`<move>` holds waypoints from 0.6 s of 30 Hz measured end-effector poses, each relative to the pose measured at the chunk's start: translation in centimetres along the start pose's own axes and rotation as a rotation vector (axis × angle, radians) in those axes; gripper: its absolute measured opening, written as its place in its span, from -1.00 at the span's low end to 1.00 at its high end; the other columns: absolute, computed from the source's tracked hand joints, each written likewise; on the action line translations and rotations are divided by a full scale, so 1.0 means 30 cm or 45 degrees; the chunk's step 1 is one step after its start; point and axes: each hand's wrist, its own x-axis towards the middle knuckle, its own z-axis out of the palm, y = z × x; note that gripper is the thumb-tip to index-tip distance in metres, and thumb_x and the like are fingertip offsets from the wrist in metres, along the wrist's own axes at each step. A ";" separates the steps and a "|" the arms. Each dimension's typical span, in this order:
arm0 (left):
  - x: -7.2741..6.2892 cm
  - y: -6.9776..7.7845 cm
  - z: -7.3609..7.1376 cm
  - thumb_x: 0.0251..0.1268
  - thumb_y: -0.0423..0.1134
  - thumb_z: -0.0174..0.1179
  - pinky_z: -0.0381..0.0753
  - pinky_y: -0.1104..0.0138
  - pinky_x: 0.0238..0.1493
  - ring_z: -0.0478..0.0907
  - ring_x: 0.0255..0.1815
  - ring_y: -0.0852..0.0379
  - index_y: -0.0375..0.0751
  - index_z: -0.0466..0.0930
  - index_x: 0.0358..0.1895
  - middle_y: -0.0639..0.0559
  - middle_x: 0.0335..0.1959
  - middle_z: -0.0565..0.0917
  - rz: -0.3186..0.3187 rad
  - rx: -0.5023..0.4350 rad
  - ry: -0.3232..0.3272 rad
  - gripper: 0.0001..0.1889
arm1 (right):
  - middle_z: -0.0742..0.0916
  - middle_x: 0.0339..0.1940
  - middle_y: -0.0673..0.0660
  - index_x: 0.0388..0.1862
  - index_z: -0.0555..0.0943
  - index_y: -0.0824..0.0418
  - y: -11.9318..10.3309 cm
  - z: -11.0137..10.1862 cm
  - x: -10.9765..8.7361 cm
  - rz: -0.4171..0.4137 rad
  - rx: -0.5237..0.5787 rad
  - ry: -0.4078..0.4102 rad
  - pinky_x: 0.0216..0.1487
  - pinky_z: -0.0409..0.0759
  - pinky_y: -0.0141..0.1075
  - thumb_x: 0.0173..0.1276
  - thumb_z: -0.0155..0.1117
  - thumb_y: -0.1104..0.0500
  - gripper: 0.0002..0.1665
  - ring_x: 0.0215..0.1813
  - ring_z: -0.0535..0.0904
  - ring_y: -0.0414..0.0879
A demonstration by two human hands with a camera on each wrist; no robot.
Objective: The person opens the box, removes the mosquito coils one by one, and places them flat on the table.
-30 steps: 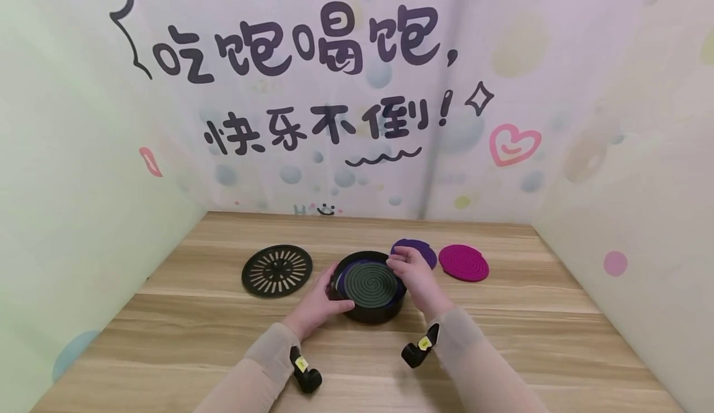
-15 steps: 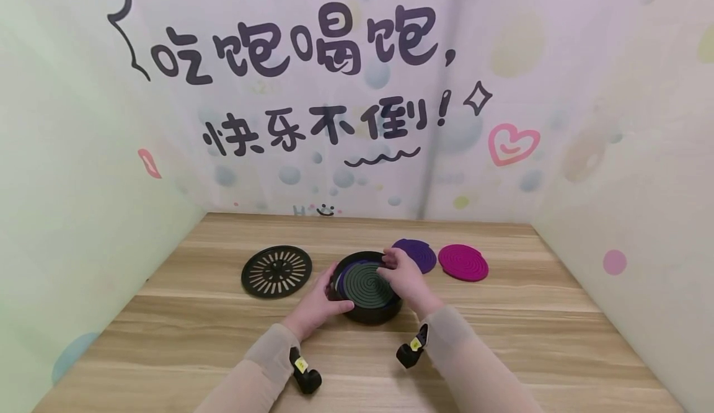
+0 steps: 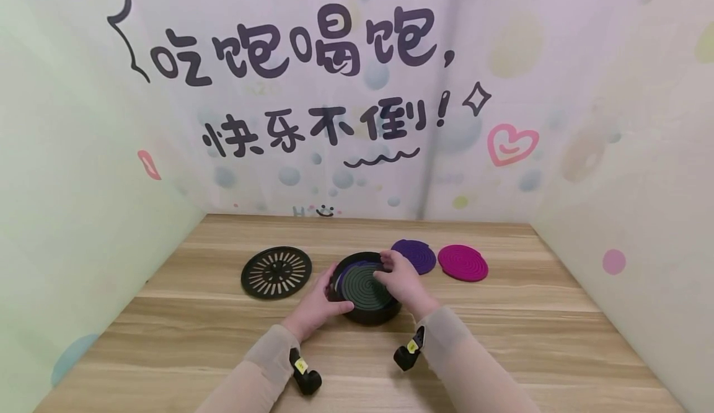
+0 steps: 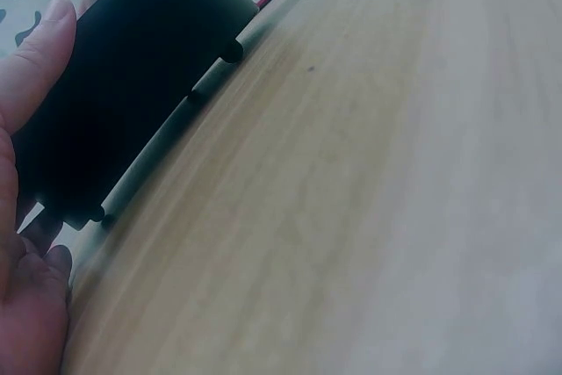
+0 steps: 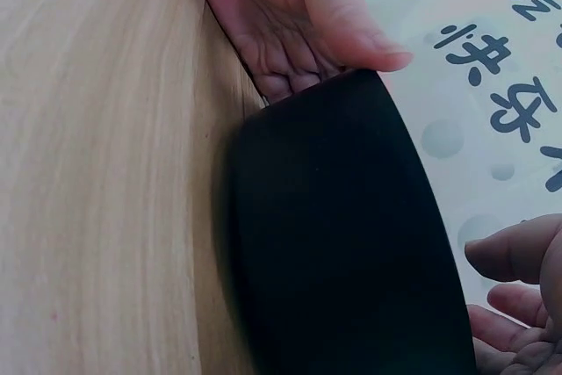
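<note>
My left hand grips a round black container at its left side, thumb near the front rim. In the left wrist view the container shows a plain dark wall and small feet. Inside it lies a dark green spiral coaster, with a purple edge and a pale sliver showing beneath. My right hand reaches over the container's right rim, thumb overlapping the green coaster. In the right wrist view the right hand has its thumb apart from loosely bent fingers, nothing visible between them.
A black slotted disc lies on the wooden table to the left. Behind my right hand lies a purple spiral coaster, with a magenta spiral coaster beside it. A printed fabric wall closes off the back.
My right hand has moved left and slightly inward over the container, from its right rim to above the green coaster's edge. The green coaster sits slightly further left. My left hand keeps its hold.
</note>
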 end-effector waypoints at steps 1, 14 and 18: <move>0.000 0.000 0.000 -0.03 -0.08 0.49 -0.01 -0.07 0.43 -0.07 0.51 -0.19 -0.13 -0.03 0.54 -0.22 0.52 0.00 -0.001 0.004 0.001 0.08 | 0.53 0.24 0.33 0.30 0.38 0.37 0.001 0.000 0.000 0.007 0.003 0.000 0.30 0.35 0.02 0.29 0.28 0.27 -0.39 0.31 0.40 0.17; -0.023 0.048 0.002 0.02 -0.18 0.47 -0.02 -0.10 0.42 -0.06 0.50 -0.23 -0.23 -0.02 0.52 -0.28 0.51 0.01 -0.020 -0.019 0.008 0.04 | 0.55 0.22 0.30 0.26 0.43 0.32 0.005 0.018 0.006 0.007 -0.123 -0.009 0.30 0.35 0.02 0.27 0.30 0.25 -0.43 0.29 0.41 0.16; -0.005 0.015 0.003 0.01 -0.17 0.47 0.00 -0.10 0.42 -0.04 0.50 -0.22 -0.20 -0.03 0.53 -0.26 0.51 0.01 -0.015 -0.011 0.014 0.05 | 0.56 0.21 0.28 0.26 0.44 0.32 0.000 0.017 0.004 0.009 -0.069 0.008 0.30 0.35 0.02 0.28 0.28 0.26 -0.44 0.29 0.42 0.15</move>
